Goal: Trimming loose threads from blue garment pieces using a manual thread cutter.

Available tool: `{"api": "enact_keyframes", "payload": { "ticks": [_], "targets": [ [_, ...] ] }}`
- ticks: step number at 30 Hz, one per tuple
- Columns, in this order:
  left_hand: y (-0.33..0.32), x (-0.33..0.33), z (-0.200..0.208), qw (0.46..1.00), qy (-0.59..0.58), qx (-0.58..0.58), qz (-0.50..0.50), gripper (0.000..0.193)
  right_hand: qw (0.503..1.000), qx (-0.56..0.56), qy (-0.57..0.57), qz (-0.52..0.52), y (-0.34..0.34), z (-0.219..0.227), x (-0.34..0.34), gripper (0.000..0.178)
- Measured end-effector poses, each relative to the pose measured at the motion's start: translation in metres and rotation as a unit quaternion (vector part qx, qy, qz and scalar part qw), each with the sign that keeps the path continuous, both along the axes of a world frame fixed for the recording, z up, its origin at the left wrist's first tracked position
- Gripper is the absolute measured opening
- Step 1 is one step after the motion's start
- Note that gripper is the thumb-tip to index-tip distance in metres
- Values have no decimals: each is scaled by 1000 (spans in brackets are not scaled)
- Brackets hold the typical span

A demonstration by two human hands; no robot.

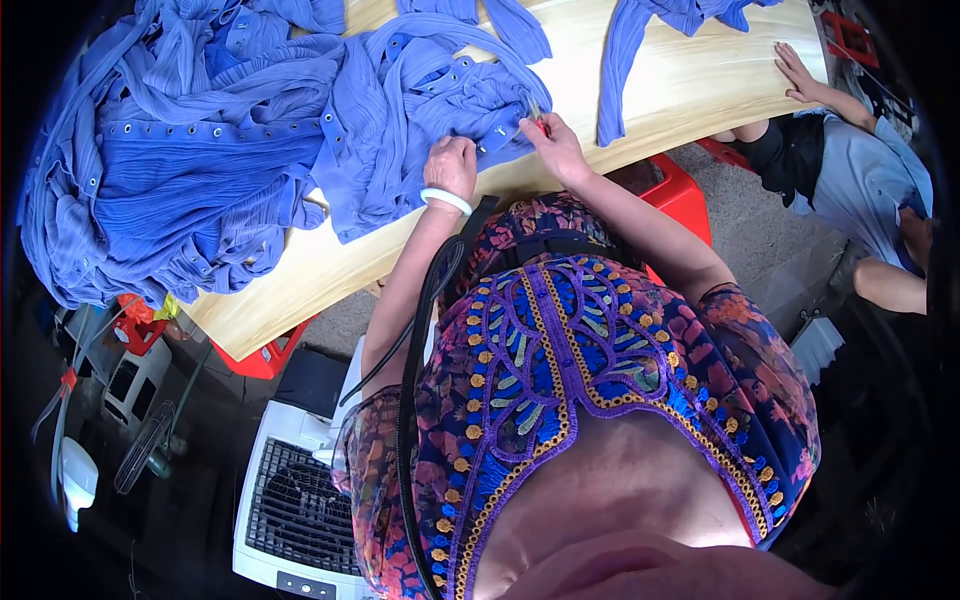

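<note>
Left: heaped blue garments (200,170) on desk (690,95). Mid-desk, near edge: ribbed garment (455,95); worker's left hand (451,167) curled against it, cannot tell if pinching. Right hand (556,150) grasps apparent snips (541,121). Far right: co-worker's hand (797,76) spread on desk. Probably thread-trimming; next move calls for steadied cloth, careful blades.

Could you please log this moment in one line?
left hand: at blue garment | right hand: holds red-handled tool | table: garment pile left

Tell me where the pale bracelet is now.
In the head view, left of centre, the pale bracelet circles the wrist of the left hand, near blue garments.
</note>
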State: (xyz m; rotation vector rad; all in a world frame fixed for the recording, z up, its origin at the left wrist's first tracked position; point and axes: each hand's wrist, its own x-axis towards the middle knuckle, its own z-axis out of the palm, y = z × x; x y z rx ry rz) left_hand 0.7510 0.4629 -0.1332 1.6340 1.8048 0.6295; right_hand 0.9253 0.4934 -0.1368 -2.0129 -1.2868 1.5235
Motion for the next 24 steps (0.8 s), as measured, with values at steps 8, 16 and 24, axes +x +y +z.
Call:
{"api": "enact_keyframes", "payload": {
  "ticks": [8, 16, 24],
  "targets": [
    [-7, -7, -16, 987, -89, -114, 64, 11, 968, -127, 173, 133, -9, 43, -10, 43],
    [-13, -8, -25, 965, -198, -160, 65, 17, 881, -362, 299, 52, 1, 48, -21, 38],
    [-17, -8, -30, 964, -203, -159, 71, 16, 863, -420, 279, 31, 3, 39, -20, 37]
  ]
}}
